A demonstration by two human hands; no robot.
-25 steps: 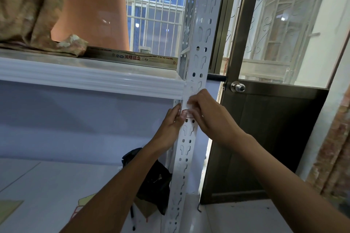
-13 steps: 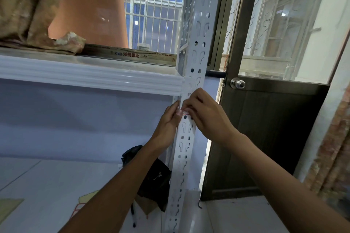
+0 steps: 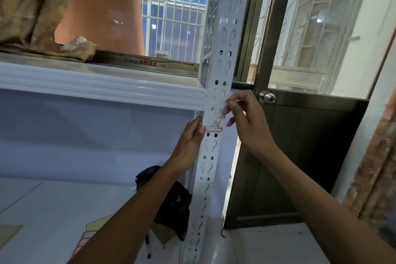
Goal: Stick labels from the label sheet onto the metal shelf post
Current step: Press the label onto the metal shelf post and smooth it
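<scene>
Grip of left hand (image 3: pixel 190 135) clasps metal shelf post (image 3: pixel 207 162) (thumb on label (image 3: pixel 214 117)); right hand (image 3: pixel 248 120) pinches label's top edge.

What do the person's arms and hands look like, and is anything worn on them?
Both arms are bare down to the bottom edge of the view, and no sleeves show. The left hand and right hand wear no gloves, and no watch, ring or bracelet shows on either.
</scene>
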